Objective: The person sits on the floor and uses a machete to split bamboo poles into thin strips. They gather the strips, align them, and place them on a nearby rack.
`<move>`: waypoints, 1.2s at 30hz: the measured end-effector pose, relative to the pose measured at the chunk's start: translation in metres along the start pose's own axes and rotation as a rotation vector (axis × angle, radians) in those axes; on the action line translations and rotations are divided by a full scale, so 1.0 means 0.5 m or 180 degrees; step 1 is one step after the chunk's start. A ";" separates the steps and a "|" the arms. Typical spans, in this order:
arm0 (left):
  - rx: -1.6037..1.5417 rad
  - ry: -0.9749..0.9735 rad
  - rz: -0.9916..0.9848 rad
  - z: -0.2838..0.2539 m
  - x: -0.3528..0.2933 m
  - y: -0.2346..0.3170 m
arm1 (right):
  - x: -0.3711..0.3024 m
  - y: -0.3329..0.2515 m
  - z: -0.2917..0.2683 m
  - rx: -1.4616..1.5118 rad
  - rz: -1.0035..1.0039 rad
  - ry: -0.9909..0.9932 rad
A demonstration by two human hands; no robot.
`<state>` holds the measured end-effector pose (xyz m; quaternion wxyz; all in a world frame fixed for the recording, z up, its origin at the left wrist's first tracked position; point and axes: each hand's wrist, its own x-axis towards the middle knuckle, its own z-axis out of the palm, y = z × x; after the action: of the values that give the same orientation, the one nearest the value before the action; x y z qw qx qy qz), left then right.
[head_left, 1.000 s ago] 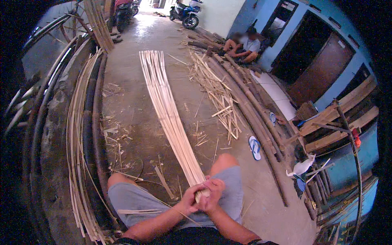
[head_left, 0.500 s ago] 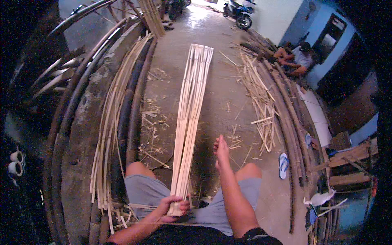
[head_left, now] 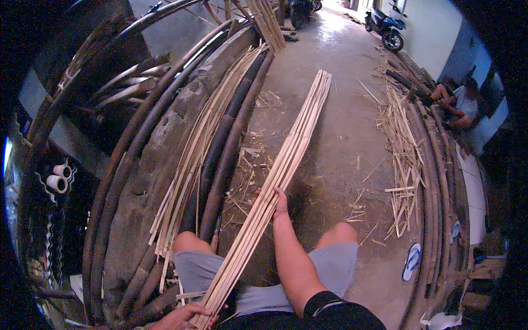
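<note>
Strip bundle point(head_left: 294, 143) slants over floor point(head_left: 352, 132), near end hard to make out at view's lower edge. Left hand point(head_left: 190, 315) clamped there; right hand point(head_left: 280, 202) grips mid-length, fingers mostly hidden beneath. Open room rightward.

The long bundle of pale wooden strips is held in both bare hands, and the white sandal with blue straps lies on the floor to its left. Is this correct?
The side is wrong: in the head view, the white sandal with blue straps lies on the floor to the right of the bundle. The left hand and right hand do both hold it.
</note>
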<state>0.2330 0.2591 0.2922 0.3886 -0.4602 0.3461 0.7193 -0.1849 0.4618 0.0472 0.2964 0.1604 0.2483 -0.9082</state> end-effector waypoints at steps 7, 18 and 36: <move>-0.0110 -0.0346 -0.0303 -0.065 0.084 -0.101 | -0.018 -0.009 -0.045 0.0552 0.0030 -0.1075; -0.0753 -0.0871 -0.0287 -0.110 0.096 -0.120 | -0.087 -0.009 0.060 0.1285 0.0548 -0.1163; -0.0988 -0.1543 -0.0495 -0.104 0.078 -0.089 | -0.068 0.020 -0.016 0.0645 0.0250 -0.0455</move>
<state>0.2818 0.2442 0.2318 0.4388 -0.3541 0.0928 0.8207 -0.1514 0.4749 0.0519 0.3309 0.1339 0.1270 -0.9254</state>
